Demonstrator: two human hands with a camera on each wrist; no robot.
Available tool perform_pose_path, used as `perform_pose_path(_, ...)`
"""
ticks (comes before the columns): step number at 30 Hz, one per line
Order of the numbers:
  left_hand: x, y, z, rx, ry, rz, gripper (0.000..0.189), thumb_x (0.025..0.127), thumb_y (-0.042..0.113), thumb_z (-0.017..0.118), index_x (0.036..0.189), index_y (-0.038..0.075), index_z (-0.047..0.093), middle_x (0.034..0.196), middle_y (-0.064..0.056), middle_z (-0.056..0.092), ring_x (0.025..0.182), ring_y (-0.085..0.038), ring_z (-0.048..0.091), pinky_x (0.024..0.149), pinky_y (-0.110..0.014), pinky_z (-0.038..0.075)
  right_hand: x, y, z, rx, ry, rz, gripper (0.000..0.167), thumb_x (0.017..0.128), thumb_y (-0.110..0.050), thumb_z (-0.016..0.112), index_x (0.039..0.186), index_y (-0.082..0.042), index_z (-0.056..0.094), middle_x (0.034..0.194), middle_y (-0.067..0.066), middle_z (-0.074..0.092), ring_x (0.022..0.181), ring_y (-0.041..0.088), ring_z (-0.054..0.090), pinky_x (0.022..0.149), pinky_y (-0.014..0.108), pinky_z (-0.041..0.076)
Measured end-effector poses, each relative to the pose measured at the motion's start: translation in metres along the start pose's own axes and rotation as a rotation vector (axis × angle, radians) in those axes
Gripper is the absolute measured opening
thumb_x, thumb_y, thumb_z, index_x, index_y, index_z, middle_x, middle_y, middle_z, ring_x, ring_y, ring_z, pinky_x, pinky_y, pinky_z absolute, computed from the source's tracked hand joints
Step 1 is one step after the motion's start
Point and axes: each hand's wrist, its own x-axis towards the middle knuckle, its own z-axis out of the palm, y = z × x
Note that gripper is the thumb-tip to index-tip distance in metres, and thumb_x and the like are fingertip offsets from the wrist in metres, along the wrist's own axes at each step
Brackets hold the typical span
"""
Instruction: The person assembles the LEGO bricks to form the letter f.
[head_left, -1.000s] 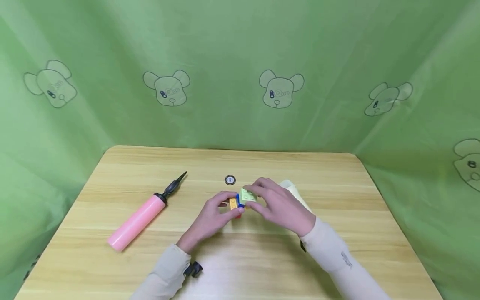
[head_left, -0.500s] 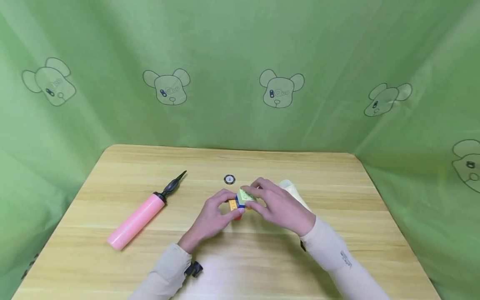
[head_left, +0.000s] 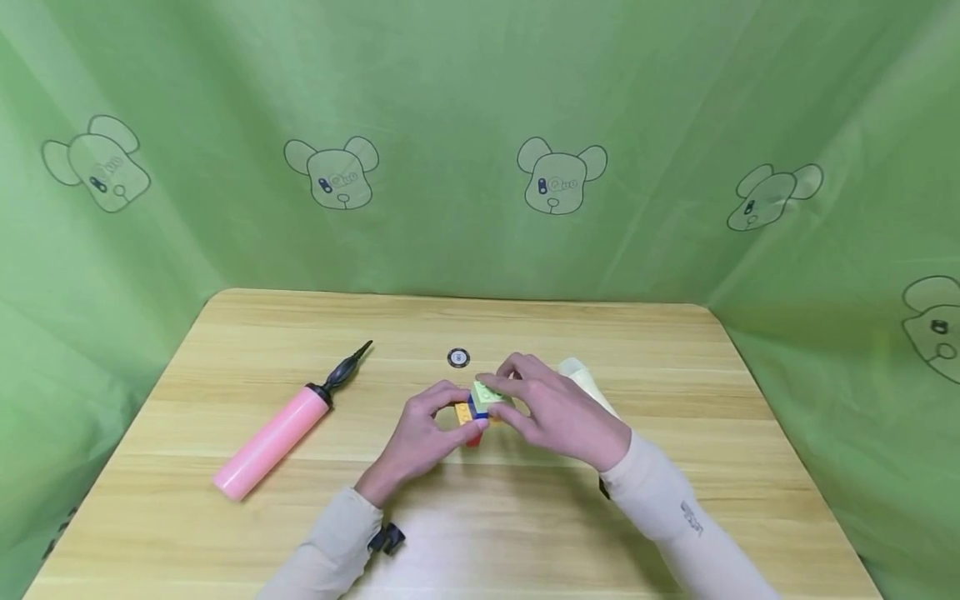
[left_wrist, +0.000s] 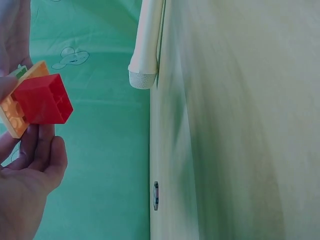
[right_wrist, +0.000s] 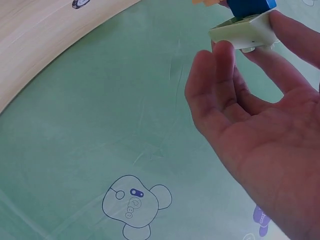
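Note:
Between the two hands is a small stack of toy building bricks, held above the table. My left hand [head_left: 420, 429] grips it by the orange brick [head_left: 464, 412], with a red brick [left_wrist: 44, 100] under that. A blue brick [right_wrist: 250, 7] sits on the orange one. My right hand [head_left: 558, 408] pinches a light green brick [head_left: 487, 393] between thumb and fingers, up against the blue brick. In the right wrist view the light green brick [right_wrist: 245, 34] meets the blue one at a slight tilt, part of its hollow underside showing.
A pink hand pump [head_left: 277, 442] with a black nozzle lies on the left of the wooden table [head_left: 480, 533]. Behind the hands is a round black-and-white chip [head_left: 459, 358]. A cream microphone [left_wrist: 144, 55] lies beyond the right hand, partly hidden in the head view. Green curtains surround the table.
The light green brick has shifted slightly left and down against the blue brick. The stack has tipped a little in the left hand, showing more red. Both hands keep their grip.

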Motion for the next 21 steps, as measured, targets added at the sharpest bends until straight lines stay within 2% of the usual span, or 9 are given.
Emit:
perform_pose_path(10, -0.0013, 0.0025, 0.0022, -0.077, 0.006, 0.011, 0.028, 0.083, 0.014, 0.083, 0.108, 0.005, 0.074, 0.101, 0.003, 0.069, 0.094, -0.013, 0.064, 0.092, -0.035, 0.056, 0.001, -0.0031, -0.0053, -0.003, -0.016, -0.022, 0.043, 0.095, -0.026, 0.07, 0.133, -0.005, 0.064, 0.101, -0.002, 0.058, 0.081, 0.012, 0.051, 0.068, 0.023, 0.047)
perform_pose_path(16, -0.0011, 0.0011, 0.0045, -0.102, -0.019, 0.009, 0.028, 0.084, 0.015, 0.082, 0.109, 0.005, 0.073, 0.1, 0.001, 0.068, 0.091, -0.014, 0.064, 0.089, -0.038, 0.057, 0.0006, -0.0008, -0.0059, 0.026, -0.033, -0.026, 0.042, 0.094, -0.022, 0.072, 0.13, -0.001, 0.065, 0.098, 0.0, 0.058, 0.079, 0.011, 0.048, 0.066, 0.023, 0.046)
perform_pose_path(21, 0.0009, -0.0002, 0.0027, -0.089, -0.04, -0.068, 0.028, 0.085, 0.021, 0.082, 0.109, 0.008, 0.073, 0.101, 0.004, 0.068, 0.097, -0.013, 0.065, 0.096, -0.033, 0.054, 0.0026, 0.0043, -0.0019, 0.052, -0.052, -0.011, 0.043, 0.096, -0.025, 0.069, 0.132, -0.002, 0.063, 0.102, -0.001, 0.06, 0.085, 0.015, 0.052, 0.071, 0.026, 0.048)
